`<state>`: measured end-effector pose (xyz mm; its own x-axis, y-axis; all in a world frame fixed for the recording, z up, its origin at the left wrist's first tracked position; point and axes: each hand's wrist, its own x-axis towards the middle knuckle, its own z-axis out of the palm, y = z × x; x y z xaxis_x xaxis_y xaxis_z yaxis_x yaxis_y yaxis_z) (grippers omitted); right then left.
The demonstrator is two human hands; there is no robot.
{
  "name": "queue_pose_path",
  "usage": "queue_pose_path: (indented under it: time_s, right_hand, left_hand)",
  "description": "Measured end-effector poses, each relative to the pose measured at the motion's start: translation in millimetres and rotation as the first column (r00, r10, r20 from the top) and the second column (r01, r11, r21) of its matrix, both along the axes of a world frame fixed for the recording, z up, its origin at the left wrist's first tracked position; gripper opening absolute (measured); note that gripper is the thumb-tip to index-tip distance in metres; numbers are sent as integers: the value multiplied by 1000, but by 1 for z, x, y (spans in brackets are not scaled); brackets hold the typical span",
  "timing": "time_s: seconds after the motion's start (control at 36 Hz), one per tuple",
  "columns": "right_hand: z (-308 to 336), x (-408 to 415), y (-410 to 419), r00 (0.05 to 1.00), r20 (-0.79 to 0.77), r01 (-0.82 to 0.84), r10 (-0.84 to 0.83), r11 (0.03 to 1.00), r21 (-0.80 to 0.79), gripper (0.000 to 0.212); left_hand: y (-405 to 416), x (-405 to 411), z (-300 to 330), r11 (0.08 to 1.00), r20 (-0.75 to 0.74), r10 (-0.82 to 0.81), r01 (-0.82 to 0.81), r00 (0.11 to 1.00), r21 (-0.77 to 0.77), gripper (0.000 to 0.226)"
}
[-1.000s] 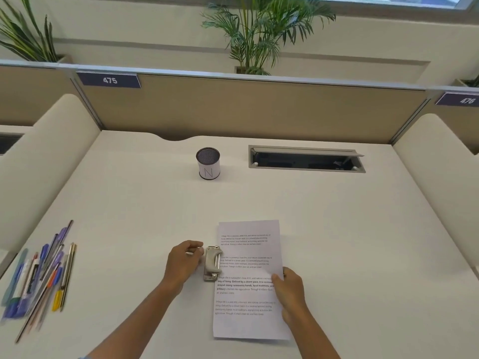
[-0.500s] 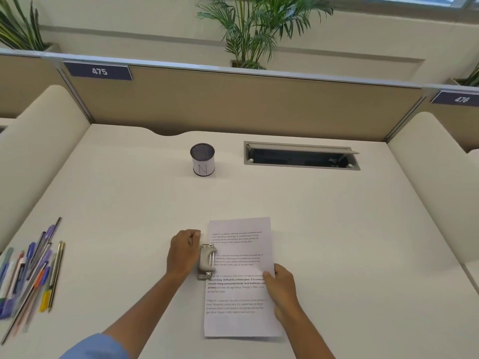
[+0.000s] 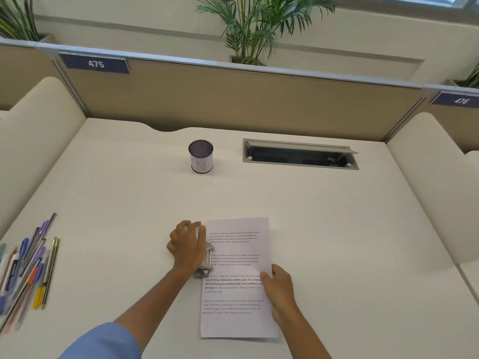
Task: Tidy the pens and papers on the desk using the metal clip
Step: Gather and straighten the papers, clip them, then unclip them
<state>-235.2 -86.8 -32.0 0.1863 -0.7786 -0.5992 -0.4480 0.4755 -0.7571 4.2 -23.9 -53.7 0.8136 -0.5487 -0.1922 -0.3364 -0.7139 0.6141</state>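
While the metal clip [image 3: 205,263] is being worked onto the left edge of the papers [image 3: 237,278], the paper half of the job is judged only partly done. The clip is seen at mid-height of the sheet's left margin, touching it; whether its jaws are fully seated over the edge cannot be told, since most of it is covered by the left hand [image 3: 188,246]. That hand is laid over the clip, palm down, fingers curled and pressing on it. The right hand [image 3: 278,286] is placed flat on the sheet's right edge, thumb on the paper, pinning it to the desk [image 3: 337,229]; nothing is gripped by it. Only 1 sheet face is visible, so the stack count is unknown.

Pen half: judged not started. The pens [image 3: 28,268] are left loose in a fanned pile at the far left edge of the desk, well apart from the papers. The pen cup [image 3: 201,156] at the back is seen with no pens standing in it.

Remaining, as judged: clip seating confirmed, pens gathered and put away.
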Motion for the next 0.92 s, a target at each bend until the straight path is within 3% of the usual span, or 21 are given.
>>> queue_pose_path:
  time_s: [0.33, 0.92]
  right_hand:
    - [8, 2, 1, 1000, -8, -11, 11, 1000, -1, 26]
    - [5, 2, -4, 998, -43, -55, 55, 998, 17, 21]
  left_hand:
    - [0, -1, -6, 1000, -14, -14, 14, 1000, 5, 43]
    - [3, -2, -25, 992, 96, -91, 82, 991, 93, 55]
